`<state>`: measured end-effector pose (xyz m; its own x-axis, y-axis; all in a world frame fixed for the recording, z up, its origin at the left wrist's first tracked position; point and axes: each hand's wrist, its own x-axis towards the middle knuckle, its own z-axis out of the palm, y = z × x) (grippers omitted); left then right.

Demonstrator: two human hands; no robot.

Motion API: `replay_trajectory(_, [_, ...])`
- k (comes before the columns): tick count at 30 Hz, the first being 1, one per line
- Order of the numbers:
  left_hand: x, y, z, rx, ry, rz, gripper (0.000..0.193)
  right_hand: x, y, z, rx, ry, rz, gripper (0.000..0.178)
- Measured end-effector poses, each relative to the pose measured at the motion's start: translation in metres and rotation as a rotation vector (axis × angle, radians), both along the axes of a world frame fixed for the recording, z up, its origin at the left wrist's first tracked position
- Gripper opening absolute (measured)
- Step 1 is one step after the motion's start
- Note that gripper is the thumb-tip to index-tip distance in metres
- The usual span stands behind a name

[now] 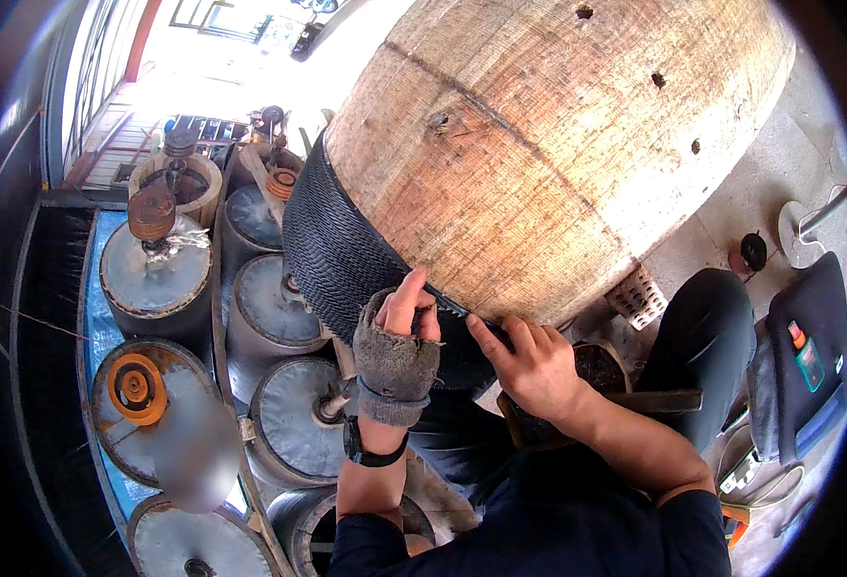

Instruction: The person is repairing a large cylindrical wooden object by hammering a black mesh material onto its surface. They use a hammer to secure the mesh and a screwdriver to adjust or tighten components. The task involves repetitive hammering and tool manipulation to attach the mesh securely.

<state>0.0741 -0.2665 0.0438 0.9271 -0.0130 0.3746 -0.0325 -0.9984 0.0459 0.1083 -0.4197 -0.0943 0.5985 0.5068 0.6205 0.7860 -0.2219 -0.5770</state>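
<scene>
A large barrel-shaped wooden body (539, 144) fills the upper middle, tilted, its lower left end wrapped in closely wound black cord (332, 226). My left hand (404, 337), in a grey fingerless glove, lies over the edge of the winding. Its fingers are bent around a strand of the cord where it meets bare wood, one fingertip pointing up along the wood. To its right, my right hand (534, 365) is bare. One stretched digit touches the same cord edge, and the other fingers rest bent by the wood. The undersides of both hands are hidden.
Several metal-topped drums (293, 413) stand close at the left, some bearing an orange wheel (135, 389) or rusty weights. A dark open container (601, 365) with a wooden bar lies beside my right forearm. A perforated block (638, 296) and a dark-cushioned seat (808, 356) are right.
</scene>
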Motion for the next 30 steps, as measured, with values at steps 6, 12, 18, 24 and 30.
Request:
replay_trajectory(6, [-0.001,0.000,-0.002,0.005,0.048,0.044,0.060,0.000,-0.001,0.001,-0.009,-0.013,-0.005,0.061])
replay_trajectory(12, [-0.002,0.002,-0.003,0.104,0.055,0.011,0.062,-0.001,0.002,0.001,0.004,-0.019,-0.031,0.059])
replay_trajectory(18, [-0.001,0.005,-0.005,0.089,0.042,-0.024,0.062,-0.004,0.002,0.001,-0.021,-0.044,-0.065,0.058])
replay_trajectory(24, [-0.001,0.006,-0.004,0.140,0.060,-0.037,0.065,-0.004,0.003,0.002,-0.035,-0.043,-0.060,0.058])
replay_trajectory(30, [0.004,0.010,0.004,0.038,0.090,-0.007,0.069,-0.004,0.003,0.005,-0.049,-0.059,-0.071,0.059])
